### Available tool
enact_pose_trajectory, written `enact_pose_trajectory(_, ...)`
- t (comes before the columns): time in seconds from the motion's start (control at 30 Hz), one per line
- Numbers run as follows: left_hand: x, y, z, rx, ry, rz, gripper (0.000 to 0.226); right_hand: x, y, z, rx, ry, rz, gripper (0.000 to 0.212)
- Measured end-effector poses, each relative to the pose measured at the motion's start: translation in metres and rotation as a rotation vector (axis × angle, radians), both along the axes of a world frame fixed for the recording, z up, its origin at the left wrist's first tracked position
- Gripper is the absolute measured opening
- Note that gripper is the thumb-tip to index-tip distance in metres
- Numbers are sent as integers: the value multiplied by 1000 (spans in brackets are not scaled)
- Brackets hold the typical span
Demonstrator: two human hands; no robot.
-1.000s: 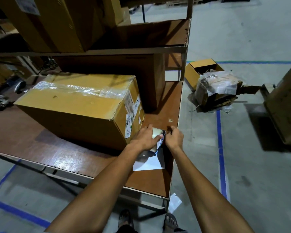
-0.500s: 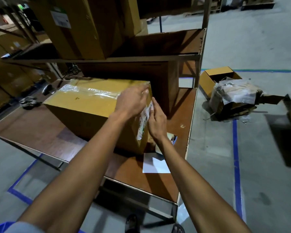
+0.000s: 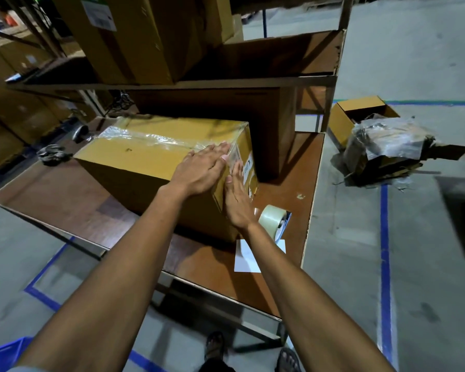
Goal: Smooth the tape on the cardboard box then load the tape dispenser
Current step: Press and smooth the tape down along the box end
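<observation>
Smoothing step, judging by the pose. Left hand (image 3: 199, 171) lies flat, fingers spread, palm down on top of the cardboard box (image 3: 151, 167) at its near right corner, right where the clear tape (image 3: 148, 138) strip runs off the top edge. Right hand (image 3: 236, 196) is flat too, palm against the box's end face just under that corner, by the printed label (image 3: 246, 167). Neither grips anything. Likely reason: pressing the tape tail down over the corner from both faces so it bonds.

Tape along the top looks wrinkled and baggy further left, so more passes probably needed.

Tape dispenser (image 3: 275, 220) with a clear roll sits on the surface (image 3: 304, 167) just right of the right wrist, untouched. White paper sheet (image 3: 246, 257) lies near the front edge.

Surface is brown board under a shelf (image 3: 172, 83) stacked with boxes. Concrete floor (image 3: 424, 264), blue lines, a pile of scrap cardboard and plastic (image 3: 384, 149) to the right.
</observation>
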State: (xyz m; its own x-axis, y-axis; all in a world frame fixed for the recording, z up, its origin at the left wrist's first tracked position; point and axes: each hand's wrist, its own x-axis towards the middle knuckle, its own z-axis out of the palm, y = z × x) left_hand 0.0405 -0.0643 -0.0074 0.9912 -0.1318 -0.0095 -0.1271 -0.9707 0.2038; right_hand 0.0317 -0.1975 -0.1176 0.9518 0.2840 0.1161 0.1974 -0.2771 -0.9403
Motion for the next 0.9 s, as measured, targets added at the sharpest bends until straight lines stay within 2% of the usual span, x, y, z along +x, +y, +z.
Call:
enact_pose_trajectory(0.13, 0, -4, 0, 6, -13, 19, 70, -5, -9, -16, -103, 225, 43, 74)
enact_pose_trajectory(0.2, 0, -3, -1, 10, -15, 22, 70, -4, -10, -21, -130, 264, 42, 76)
enact_pose_trajectory(0.27, 0, -1, 0, 1, -12, 18, 70, 0, -7, -12, -94, 235, -4, 78)
enact_pose_trajectory(0.33, 0, -1, 0, -15, -1, 7, 71, 1, -3, 8, 27, 122, -96, 83)
enact_pose_trajectory(0.4, -1, -1, 0, -22, 3, 4, 73, 3, 3, 33, 129, -5, -131, 78)
enact_pose_trajectory(0.47, -2, -2, 0, -20, 7, 5, 75, 5, 12, 49, 163, -49, -102, 72)
enact_pose_trajectory(0.63, 1, -3, 0, -12, -3, 17, 68, -2, 16, 29, 208, -12, -104, 64)
enact_pose_trajectory(0.77, 0, -3, 0, -9, -7, 7, 70, -15, 7, -1, 76, 112, -98, 65)
enact_pose_trajectory(0.9, -1, -4, 1, -1, -19, 11, 69, -2, 6, -5, 19, 177, -86, 69)
